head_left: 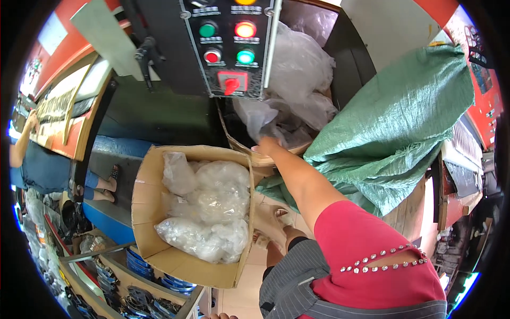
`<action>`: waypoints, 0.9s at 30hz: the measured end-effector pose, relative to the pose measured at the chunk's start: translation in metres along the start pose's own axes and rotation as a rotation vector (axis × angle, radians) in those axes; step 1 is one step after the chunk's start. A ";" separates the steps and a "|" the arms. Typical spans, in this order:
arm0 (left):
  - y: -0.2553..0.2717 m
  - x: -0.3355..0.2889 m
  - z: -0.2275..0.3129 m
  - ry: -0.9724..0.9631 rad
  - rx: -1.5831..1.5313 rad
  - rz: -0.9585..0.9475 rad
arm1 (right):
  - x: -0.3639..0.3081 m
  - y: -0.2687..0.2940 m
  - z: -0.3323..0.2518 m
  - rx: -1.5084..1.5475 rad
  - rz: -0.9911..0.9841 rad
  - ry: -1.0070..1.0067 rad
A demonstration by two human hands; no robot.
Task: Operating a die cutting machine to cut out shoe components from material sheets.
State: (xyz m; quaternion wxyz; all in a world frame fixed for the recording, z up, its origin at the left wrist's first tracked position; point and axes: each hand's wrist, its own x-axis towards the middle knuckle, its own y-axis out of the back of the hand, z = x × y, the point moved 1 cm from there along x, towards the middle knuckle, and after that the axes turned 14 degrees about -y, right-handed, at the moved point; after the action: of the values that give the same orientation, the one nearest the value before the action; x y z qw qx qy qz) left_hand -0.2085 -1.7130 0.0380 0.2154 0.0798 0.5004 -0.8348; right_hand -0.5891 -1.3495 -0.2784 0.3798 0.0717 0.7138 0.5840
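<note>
My right hand (268, 145) reaches forward to the near rim of a cardboard box (262, 159) under the control panel. Its fingers are closed over the rim, partly hidden, right beside the crumpled clear plastic bags (300, 69) that fill the box. At the bottom edge, only the fingertips of my left hand (220, 316) show, so its grip is unclear. Left of my right arm stands an open cardboard carton (146, 212) holding several bundles of clear plastic (218, 189). A large green woven sack (393, 122) lies bunched to the right of my forearm.
A black control panel (228, 48) with lit buttons and a red rotary switch hangs over the workspace. At the far left, another person's arm (24, 138) rests by a machine table. Blue-and-black parts (143, 300) fill wooden trays at the lower left.
</note>
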 end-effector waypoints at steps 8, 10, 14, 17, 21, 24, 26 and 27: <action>-0.026 0.038 -0.034 0.079 0.498 0.027 | -0.131 0.052 -0.030 0.824 -0.201 0.728; 0.001 0.073 -0.047 0.041 0.618 -0.175 | -0.184 0.059 -0.029 0.843 -0.325 0.991; -0.048 0.132 -0.103 -0.161 1.185 -0.147 | -0.286 0.047 -0.013 0.739 -0.549 1.338; -0.047 0.161 -0.131 -0.140 1.320 -0.371 | -0.332 0.055 0.006 0.611 -0.760 1.442; -0.010 0.178 -0.144 0.207 1.484 -0.437 | -0.318 0.070 0.027 0.621 -0.965 1.498; 0.009 0.181 -0.112 -0.029 1.240 -0.140 | -0.248 0.112 0.044 0.857 -0.780 1.029; 0.008 0.184 -0.096 -0.091 1.202 -0.125 | -0.170 0.101 0.064 0.828 -0.138 0.960; 0.009 0.184 -0.089 -0.162 1.153 -0.082 | -0.162 0.106 0.072 0.682 -0.152 0.794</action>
State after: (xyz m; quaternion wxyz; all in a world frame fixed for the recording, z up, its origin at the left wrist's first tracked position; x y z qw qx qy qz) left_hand -0.3764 -1.6907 -0.0771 0.1420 0.1007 -0.0503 -0.9834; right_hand -0.4662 -1.3493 -0.1121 0.0766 -0.0877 0.9553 0.2716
